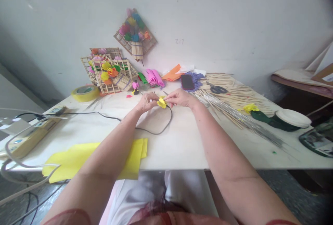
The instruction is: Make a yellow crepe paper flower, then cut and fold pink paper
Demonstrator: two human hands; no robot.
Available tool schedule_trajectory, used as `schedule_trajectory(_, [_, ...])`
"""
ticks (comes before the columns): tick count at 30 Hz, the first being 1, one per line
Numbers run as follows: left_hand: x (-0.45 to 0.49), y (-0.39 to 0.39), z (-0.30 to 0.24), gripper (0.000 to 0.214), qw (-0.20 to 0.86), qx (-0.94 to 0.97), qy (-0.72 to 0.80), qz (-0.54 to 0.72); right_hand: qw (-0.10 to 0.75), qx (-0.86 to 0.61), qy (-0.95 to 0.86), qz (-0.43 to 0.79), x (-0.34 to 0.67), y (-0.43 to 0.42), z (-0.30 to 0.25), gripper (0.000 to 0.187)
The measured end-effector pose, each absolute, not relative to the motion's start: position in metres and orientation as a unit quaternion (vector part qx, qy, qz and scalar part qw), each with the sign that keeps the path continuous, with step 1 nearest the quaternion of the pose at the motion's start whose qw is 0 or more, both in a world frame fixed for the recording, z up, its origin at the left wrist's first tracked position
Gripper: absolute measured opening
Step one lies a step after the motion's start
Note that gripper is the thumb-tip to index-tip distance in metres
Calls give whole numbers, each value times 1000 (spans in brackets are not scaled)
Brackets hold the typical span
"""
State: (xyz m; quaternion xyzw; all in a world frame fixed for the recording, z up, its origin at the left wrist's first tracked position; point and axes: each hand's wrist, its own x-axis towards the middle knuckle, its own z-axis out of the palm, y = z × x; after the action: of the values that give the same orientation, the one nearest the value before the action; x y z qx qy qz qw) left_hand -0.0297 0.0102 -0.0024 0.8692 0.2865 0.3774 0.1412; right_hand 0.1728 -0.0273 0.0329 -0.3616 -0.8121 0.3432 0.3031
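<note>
A small yellow paper flower is between my two hands, above the middle of the white table. My left hand pinches the flower's left side. From the right, my right hand has its fingertips closed on the flower's edge. A black cable loops on the table just below the hands. Folded yellow sheet material lies partly under my left forearm, at the table's front edge.
Wooden sticks, thin wires, scissors and a phone lie to the right. Decorated stick lattices lean at the back left beside a yellow tape roll. A power strip sits at far left.
</note>
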Motion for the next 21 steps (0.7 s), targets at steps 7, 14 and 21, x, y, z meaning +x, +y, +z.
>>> schedule_trajectory(7, [-30,10,-3,20,153,866,288,378,292,-371,-826,309,173,-29,35,28])
schedule_trajectory(14, [-31,15,-6,18,147,862,280,396,289,-392,-842,233,170,-31,37,26])
schedule_trajectory(21, [-30,15,-5,18,128,848,285,427,296,-421,-841,166,167,-33,40,22])
